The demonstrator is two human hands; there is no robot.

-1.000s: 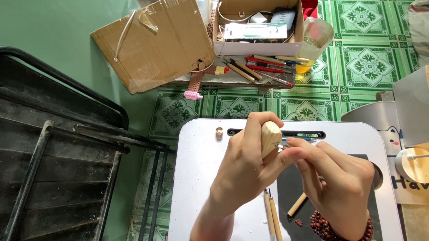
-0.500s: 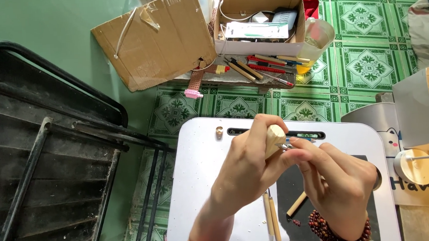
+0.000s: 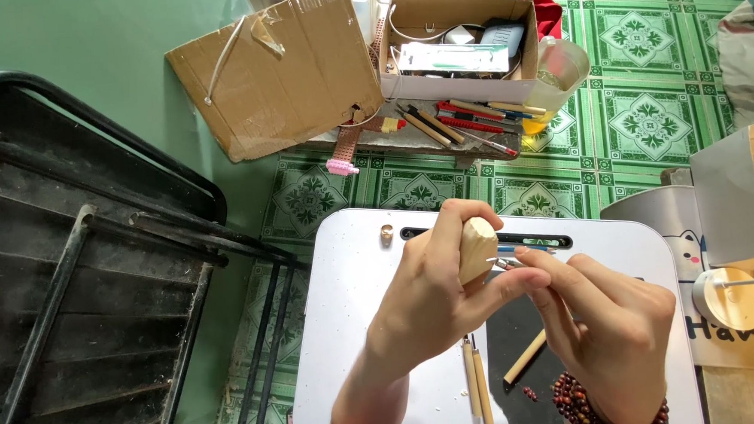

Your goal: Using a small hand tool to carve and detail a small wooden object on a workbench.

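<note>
My white lap table (image 3: 357,325) fills the near centre, standing on green patterned floor tiles (image 3: 647,120). At the far side lie a flattened cardboard sheet (image 3: 284,71) and an open cardboard box (image 3: 463,48) of tools. Above the table, my left hand (image 3: 434,308) is closed around a pale wooden block (image 3: 475,248), thumb pressed toward the right. My right hand (image 3: 611,329), touching it, pinches a small carving blade (image 3: 504,264) against the block. Wooden-handled tools (image 3: 478,387) lie on the table just below.
</note>
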